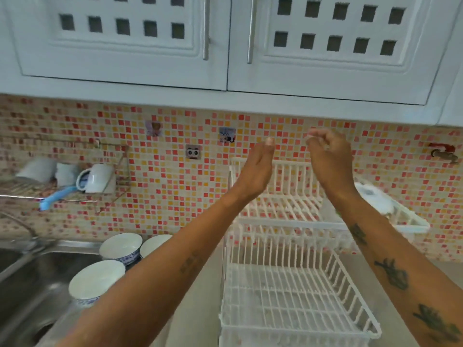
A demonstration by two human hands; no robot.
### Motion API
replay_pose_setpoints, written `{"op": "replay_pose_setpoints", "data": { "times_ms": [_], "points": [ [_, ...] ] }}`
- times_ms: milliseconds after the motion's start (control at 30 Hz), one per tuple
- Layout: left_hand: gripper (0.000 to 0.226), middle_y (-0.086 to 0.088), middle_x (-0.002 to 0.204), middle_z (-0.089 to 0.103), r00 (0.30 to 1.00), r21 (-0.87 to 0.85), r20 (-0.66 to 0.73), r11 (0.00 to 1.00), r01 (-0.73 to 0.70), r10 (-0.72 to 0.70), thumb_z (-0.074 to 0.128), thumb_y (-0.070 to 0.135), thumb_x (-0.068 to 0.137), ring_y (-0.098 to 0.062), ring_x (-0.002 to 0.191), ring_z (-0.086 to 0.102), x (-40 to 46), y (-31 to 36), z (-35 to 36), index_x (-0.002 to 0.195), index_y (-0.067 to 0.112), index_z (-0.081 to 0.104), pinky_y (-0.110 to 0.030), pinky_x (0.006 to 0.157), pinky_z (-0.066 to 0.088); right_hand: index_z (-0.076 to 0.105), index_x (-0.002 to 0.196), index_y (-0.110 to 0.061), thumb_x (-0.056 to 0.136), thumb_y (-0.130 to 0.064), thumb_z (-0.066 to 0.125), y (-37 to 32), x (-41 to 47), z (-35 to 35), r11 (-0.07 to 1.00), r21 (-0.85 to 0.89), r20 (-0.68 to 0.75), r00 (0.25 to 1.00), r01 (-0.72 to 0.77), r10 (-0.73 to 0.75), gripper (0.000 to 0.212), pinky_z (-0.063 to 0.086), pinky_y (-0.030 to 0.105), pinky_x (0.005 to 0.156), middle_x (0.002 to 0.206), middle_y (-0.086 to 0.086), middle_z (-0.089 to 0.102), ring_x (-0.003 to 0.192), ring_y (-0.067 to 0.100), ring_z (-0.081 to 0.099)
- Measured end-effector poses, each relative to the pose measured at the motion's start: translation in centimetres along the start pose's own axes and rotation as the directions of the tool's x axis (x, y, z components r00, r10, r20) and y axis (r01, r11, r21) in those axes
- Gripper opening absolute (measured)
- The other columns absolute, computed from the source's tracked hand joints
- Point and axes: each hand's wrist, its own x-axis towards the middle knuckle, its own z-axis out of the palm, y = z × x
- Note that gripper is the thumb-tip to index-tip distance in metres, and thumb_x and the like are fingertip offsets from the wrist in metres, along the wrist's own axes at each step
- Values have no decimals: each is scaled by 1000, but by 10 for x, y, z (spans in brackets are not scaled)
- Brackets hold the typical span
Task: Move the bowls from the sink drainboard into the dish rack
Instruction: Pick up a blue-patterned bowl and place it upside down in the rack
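Three white bowls with blue patterns stand on the steel drainboard (37,291) at lower left: one at the front (96,283), one behind it (120,246), and a third (154,244) partly hidden by my left forearm. The white two-tier wire dish rack (295,291) stands to their right with nothing on its lower tier. Both hands are raised in front of the rack's upper tier. My left hand (259,166) is flat, fingers together, holding nothing. My right hand (328,156) has its fingers curled in and looks blurred; I see nothing in it.
A wall shelf (50,191) at left holds a white mug (96,177), other cups and a blue utensil. White cupboards (225,46) hang low overhead. A white object (375,199) lies in the rack's side basket. A tap (443,152) sticks out at the right wall.
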Motion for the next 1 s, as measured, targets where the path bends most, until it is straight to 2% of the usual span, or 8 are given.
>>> {"op": "replay_pose_setpoints", "data": {
  "times_ms": [100, 233, 400, 533, 633, 800, 933, 1000],
  "points": [
    [50, -7, 136, 49, 982, -12, -187, 1000, 11, -13, 16, 41, 105, 0, 111, 45, -15, -16, -58, 133, 14, 48, -18, 97, 29, 65, 99, -25, 88, -29, 53, -31, -18, 63, 992, 122, 130, 991, 14, -30, 17, 47, 29, 86, 118, 3, 61, 104, 15, 59],
    [53, -1, 132, 51, 914, 64, -391, 987, 146, -109, 18, 39, 105, -14, 121, 47, -41, -51, -140, 133, 8, 50, -25, 100, 31, 66, 100, -22, 91, -28, 53, -64, -56, 148, 960, 282, 325, 941, 1, -97, 17, 47, 25, 89, 117, -1, 59, 107, 10, 56],
    [62, -13, 147, 46, 760, -38, -573, 936, 350, -307, 17, 45, 104, -27, 138, 42, -84, -109, -236, 143, 6, 43, -42, 117, 30, 64, 99, -23, 92, -29, 52, -82, -108, 248, 934, 321, 582, 810, -156, -65, 15, 44, 29, 95, 124, 0, 58, 111, 11, 55],
    [72, -23, 142, 51, 605, -135, -657, 860, 493, -450, 15, 54, 100, -38, 133, 45, -121, -160, -293, 139, 3, 48, -52, 111, 34, 61, 87, -21, 94, -26, 50, -74, -147, 313, 936, 210, 745, 666, -283, 35, 15, 44, 33, 83, 97, 1, 63, 88, 15, 57],
    [72, -19, 143, 51, 517, -225, -654, 794, 564, -553, 14, 53, 100, -36, 134, 45, -144, -204, -320, 140, 3, 46, -50, 113, 34, 59, 115, 2, 95, -25, 49, -52, -175, 358, 886, -3, 833, 489, -463, 258, 36, 46, 45, 91, 124, 24, 59, 104, 35, 59],
    [73, -27, 145, 44, 428, -298, -609, 693, 656, -667, 16, 50, 102, -43, 137, 37, -172, -274, -340, 138, -7, 44, -52, 113, 28, 41, 141, -11, 94, -45, 47, -1, -216, 422, 715, -355, 859, 92, -603, 504, 58, 36, 38, 99, 147, 10, 41, 130, 30, 41],
    [75, -16, 152, 40, 340, -396, -507, 564, 724, -792, 14, 58, 99, -33, 140, 37, -191, -325, -340, 145, 6, 42, -50, 117, 27, 25, 150, -14, 91, -56, 44, 38, -238, 451, 603, -454, 810, -22, -656, 586, 75, 26, 44, 113, 157, 10, 26, 144, 29, 27],
    [79, -13, 156, 33, 302, -484, -448, 512, 710, -841, 15, 62, 96, -29, 144, 30, -198, -349, -334, 149, 8, 34, -48, 120, 20, 22, 152, -17, 93, -56, 42, 54, -247, 460, 579, -440, 796, 0, -687, 605, 73, 24, 44, 114, 159, 8, 24, 145, 28, 25]
  ]
}}
